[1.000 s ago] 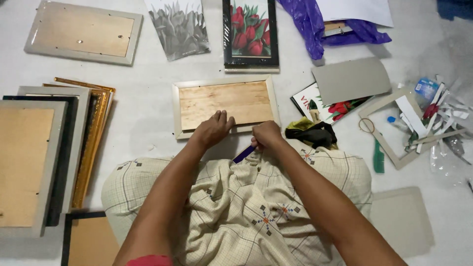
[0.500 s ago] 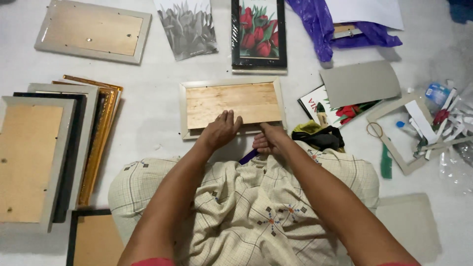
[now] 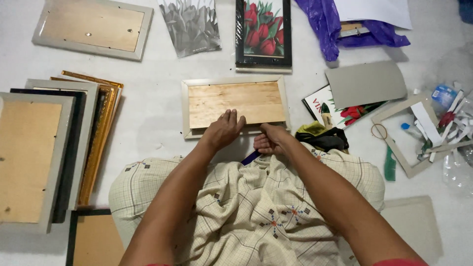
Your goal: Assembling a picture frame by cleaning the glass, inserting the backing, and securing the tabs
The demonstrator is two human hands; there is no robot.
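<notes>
My two bare forearms reach forward from the bottom edge and draw together ahead of my lap. My left hand [image 3: 224, 130] lies palm down, its fingers [image 3: 235, 118] stretched forward and close together. My right hand [image 3: 272, 140] sits just beside it, curled into a loose fist with knuckles turned toward the left. The hands are near each other, not touching.

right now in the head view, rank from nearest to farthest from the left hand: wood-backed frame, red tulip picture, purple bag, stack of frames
1. wood-backed frame: under the left hand, whose fingers rest on its near edge.
2. red tulip picture: straight beyond that frame, at the top.
3. stack of frames and purple bag: stack at the far left, bag at the upper right; too close to call.
</notes>
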